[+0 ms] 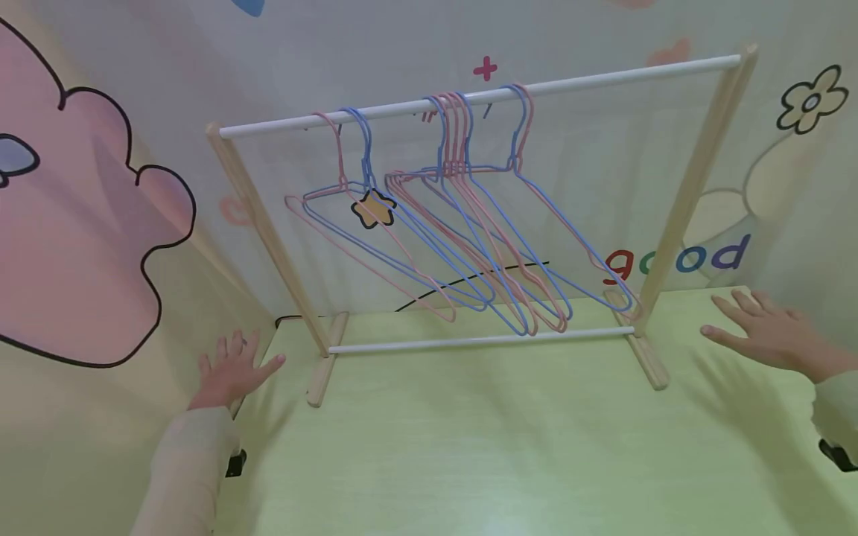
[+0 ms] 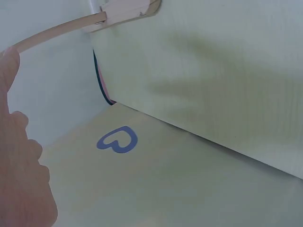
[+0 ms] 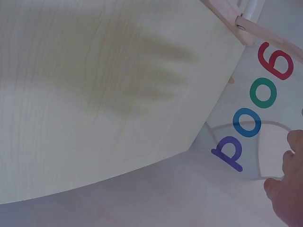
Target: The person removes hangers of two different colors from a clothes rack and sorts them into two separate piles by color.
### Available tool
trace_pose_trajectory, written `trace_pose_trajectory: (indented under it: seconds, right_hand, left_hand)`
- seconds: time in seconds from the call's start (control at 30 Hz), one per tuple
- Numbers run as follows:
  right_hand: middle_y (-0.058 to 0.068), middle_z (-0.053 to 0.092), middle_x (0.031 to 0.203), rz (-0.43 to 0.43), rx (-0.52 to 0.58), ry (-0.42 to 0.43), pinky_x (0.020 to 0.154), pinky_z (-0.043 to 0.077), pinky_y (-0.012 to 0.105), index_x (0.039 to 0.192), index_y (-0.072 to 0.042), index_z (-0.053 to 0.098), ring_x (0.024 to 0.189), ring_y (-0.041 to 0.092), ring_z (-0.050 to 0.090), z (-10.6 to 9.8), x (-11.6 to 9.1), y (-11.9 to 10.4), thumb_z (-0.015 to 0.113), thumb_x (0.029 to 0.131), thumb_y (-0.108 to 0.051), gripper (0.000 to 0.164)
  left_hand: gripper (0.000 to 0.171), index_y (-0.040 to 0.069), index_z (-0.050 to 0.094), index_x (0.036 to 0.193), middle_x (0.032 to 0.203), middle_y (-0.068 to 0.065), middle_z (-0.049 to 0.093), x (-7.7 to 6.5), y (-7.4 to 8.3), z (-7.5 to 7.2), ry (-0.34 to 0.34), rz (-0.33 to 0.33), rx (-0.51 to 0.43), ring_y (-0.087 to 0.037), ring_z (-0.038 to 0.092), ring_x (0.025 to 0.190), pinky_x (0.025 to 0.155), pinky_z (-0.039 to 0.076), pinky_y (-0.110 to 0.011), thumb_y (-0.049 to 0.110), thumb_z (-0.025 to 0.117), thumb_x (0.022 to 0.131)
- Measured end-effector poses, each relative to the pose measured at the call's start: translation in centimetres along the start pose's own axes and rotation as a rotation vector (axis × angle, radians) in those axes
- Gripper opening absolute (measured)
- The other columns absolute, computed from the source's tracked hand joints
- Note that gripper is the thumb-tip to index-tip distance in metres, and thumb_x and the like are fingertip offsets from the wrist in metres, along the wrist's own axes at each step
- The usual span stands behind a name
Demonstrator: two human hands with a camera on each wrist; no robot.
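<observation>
A garment rack with a white top rail [image 1: 623,78] and wooden posts stands on the table. Thin wire hangers in pink and blue hang from the rail. On the left are a pink hanger [image 1: 339,152] and blue ones [image 1: 367,149]; a tight mixed bunch [image 1: 456,165] hangs at the middle, and a blue and pink pair [image 1: 515,160] to its right. My left hand [image 1: 231,372] is held out left of the rack, fingers spread, holding nothing. Right of the rack, my right hand [image 1: 777,335] is likewise spread, with nothing in it.
The pale table [image 1: 469,447] reaches back to a printed cloth backdrop [image 1: 603,149]. A low white bar [image 1: 482,342] joins the rack's wooden feet [image 1: 326,365]. Beyond the table's left edge, a blue heart outline [image 2: 128,146] shows in the left wrist view.
</observation>
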State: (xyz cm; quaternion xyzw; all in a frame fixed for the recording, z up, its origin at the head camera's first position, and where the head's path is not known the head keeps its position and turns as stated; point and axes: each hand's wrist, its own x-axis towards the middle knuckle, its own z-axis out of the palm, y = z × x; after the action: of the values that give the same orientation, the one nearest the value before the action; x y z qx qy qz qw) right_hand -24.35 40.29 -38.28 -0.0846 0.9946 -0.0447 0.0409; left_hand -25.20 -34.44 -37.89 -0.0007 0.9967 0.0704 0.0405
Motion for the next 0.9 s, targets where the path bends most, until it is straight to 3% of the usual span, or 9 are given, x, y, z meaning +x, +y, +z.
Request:
trace_pose_trajectory:
  seconds: [0.53, 0.73, 0.9]
  right_hand:
    - [0.036, 0.006, 0.138, -0.025, -0.064, 0.053, 0.085, 0.015, 0.073, 0.14, -0.001, 0.007, 0.124, 0.054, 0.006, -2.8, -0.2, -0.4, 0.035, 0.088, -0.052, 0.078]
    - [0.034, 0.004, 0.14, -0.039, -0.072, 0.07, 0.09, 0.015, 0.07, 0.14, -0.002, 0.006, 0.127, 0.05, 0.001, -4.3, 0.0, -1.4, 0.037, 0.087, -0.052, 0.079]
    - [0.036, 0.013, 0.138, -0.075, -0.034, 0.121, 0.087, 0.022, 0.069, 0.139, 0.002, 0.014, 0.124, 0.053, 0.015, -5.7, 0.2, -2.4, 0.048, 0.085, -0.047, 0.08]
  left_hand:
    - [0.091, 0.001, 0.006, 0.141, 0.141, -0.034, 0.001, 0.9, 0.8, -2.4, 0.031, 0.025, -0.017, -0.053, 0.001, 0.126, 0.09, 0.001, -0.071, 0.066, 0.03, 0.082]
    - [0.095, 0.001, 0.006, 0.141, 0.141, -0.033, 0.009, 1.8, 1.2, -3.0, 0.093, 0.052, -0.043, -0.05, 0.01, 0.126, 0.09, 0.008, -0.07, 0.07, 0.029, 0.079]
    - [0.089, 0.0, 0.005, 0.14, 0.143, -0.028, 0.013, 2.1, 2.1, -3.9, 0.158, 0.079, -0.119, -0.047, 0.017, 0.126, 0.092, 0.013, -0.067, 0.062, 0.034, 0.083]
